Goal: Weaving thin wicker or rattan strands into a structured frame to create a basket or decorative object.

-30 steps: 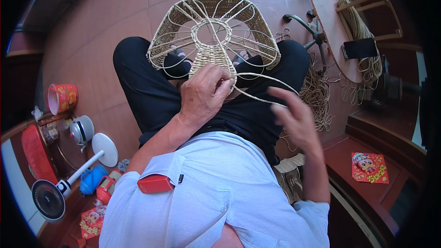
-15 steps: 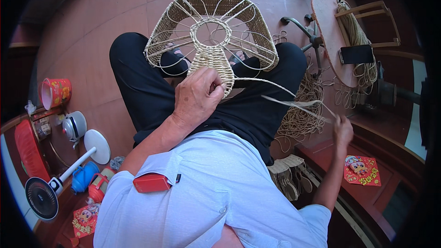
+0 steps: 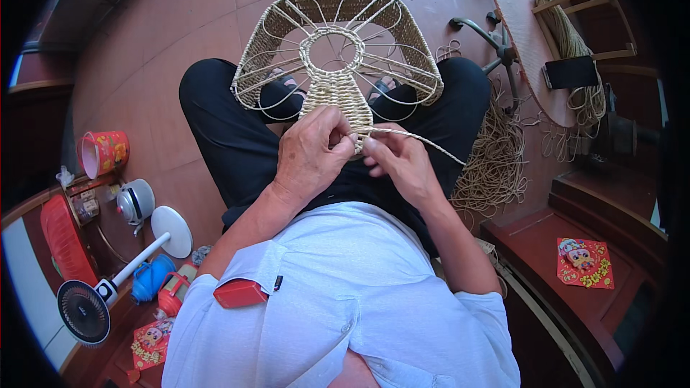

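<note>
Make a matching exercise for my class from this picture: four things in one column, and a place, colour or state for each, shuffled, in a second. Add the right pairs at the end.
Things
1. Woven frame
2. Pile of cord
3. Fan
4. Bucket

Place, colour or state
A. Red, patterned and open-mouthed
B. Tan, heaped beside the right leg
C. Touched by the left hand
D. White stand, dark round head

Right pairs: 1-C, 2-B, 3-D, 4-A

A reddish tiled floor (image 3: 154, 108) runs beside a red-brown wooden ledge (image 3: 528, 233) and rounded pinkish board (image 3: 516, 36)
</note>
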The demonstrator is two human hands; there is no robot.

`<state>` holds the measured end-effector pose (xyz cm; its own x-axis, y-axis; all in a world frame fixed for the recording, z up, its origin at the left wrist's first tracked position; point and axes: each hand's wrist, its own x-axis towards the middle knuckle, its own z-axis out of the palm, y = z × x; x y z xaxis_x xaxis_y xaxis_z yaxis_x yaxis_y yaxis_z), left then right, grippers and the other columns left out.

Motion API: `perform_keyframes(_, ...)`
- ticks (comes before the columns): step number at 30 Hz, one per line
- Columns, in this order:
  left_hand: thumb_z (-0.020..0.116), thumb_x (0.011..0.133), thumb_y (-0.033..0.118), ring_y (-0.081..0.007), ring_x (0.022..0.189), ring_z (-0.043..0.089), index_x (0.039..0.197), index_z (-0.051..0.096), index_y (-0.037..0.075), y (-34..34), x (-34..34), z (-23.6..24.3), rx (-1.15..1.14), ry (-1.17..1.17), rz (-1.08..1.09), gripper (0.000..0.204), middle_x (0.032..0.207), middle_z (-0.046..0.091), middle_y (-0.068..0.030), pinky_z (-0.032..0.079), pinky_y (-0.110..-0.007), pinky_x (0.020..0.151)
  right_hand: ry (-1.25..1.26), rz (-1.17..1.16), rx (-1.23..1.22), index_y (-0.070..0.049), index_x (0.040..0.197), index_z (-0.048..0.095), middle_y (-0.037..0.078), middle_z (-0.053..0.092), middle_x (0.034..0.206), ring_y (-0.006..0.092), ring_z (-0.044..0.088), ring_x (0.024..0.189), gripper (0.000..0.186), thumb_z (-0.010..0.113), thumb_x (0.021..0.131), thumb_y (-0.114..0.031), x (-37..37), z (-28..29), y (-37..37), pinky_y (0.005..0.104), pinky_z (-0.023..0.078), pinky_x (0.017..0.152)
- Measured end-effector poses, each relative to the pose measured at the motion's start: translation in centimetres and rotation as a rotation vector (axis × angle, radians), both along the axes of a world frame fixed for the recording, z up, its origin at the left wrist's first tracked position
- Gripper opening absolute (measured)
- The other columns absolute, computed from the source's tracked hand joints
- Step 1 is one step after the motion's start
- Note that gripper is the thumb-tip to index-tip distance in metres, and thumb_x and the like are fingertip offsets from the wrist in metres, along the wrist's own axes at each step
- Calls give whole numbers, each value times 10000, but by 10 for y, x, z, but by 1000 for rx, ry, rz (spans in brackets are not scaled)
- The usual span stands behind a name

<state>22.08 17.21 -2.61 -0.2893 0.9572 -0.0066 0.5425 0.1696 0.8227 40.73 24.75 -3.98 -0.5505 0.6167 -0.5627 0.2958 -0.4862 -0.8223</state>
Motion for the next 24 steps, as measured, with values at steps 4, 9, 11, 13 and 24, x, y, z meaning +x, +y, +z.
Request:
perform_keyframes(4, 762, 882, 79, -143, 663, 596, 911, 654, 25, -1, -3, -5, -12, 17, -11, 124, 799, 603, -56, 492, -319, 626, 152, -127, -63, 21, 1325, 618, 58, 710, 1082, 104, 682, 907, 387, 726, 1001, -161, -19, -25, -4, 244, 574, 677)
perform_keyframes(9, 737, 949, 43, -46, 744, 613, 999, 691, 20, -1, -18, -3, -162, -375, -15, 72, 874, 674, 13, 510, -236, 669, 163, -275, -20, 24, 1328, 559, 71, 695, 1076, 94, 673, 876, 445, 718, 918, -39, -25, -37, -10, 228, 563, 632)
perform_keyframes(11, 730, 966, 42, -32, 759, 610, 1011, 690, 20, 0, -23, -2, -158, -444, -12, 64, 887, 675, 25, 509, -222, 676, 157, -290, -6, 20, 1311, 558, 68, 693, 1065, 92, 672, 875, 435, 725, 914, -39, -24, -38, -11, 227, 561, 632)
perform_keyframes(13, 740, 951, 33, -60, 767, 632, 998, 700, 13, 1, -24, -4, -160, -560, -43, 65, 879, 677, 8, 517, -243, 687, 183, -279, 17, 9, 1294, 550, 59, 693, 1057, 87, 666, 883, 420, 734, 918, -30, -24, -38, -10, 227, 555, 623)
perform_keyframes(24, 736, 980, 56, -74, 885, 669, 1106, 750, 11, -11, -22, -5, -103, -402, -11, 134, 976, 712, -17, 534, -259, 807, 222, -255, -61, 9, 1330, 539, 53, 699, 1060, 72, 653, 849, 400, 693, 963, -29, -24, -32, -10, 209, 526, 673)
